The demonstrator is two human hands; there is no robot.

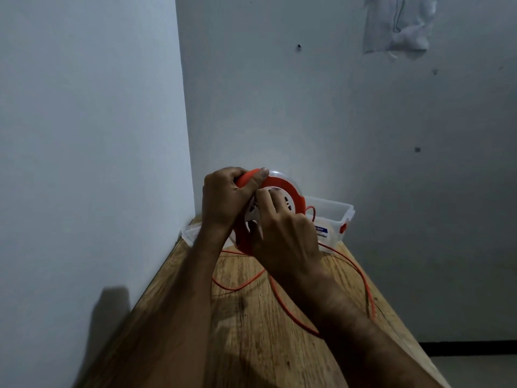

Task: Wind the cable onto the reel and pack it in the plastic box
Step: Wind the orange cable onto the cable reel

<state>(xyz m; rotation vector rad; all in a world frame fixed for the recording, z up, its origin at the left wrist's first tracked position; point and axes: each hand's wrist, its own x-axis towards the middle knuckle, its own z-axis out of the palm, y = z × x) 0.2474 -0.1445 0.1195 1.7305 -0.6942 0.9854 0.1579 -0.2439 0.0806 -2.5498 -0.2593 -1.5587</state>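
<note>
Our left hand [223, 197] grips the reel [282, 191] by its orange handle, right hand [279, 228] fingers curled on the white hub. Reel looks light and rigid; the thin cable [361, 275] on the worktop [251, 317] seems limp, likely to snag

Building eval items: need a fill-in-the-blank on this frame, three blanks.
1. The left hand grips the round orange-and-white plastic cable reel by its ____ handle.
2. Loose orange cable lies on the ____ table.
3. The clear plastic box stands ____ the reel.

Missing: orange; wooden; behind

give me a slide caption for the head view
Left hand grips the round orange cable reel; right hand turns its white hub.
</note>
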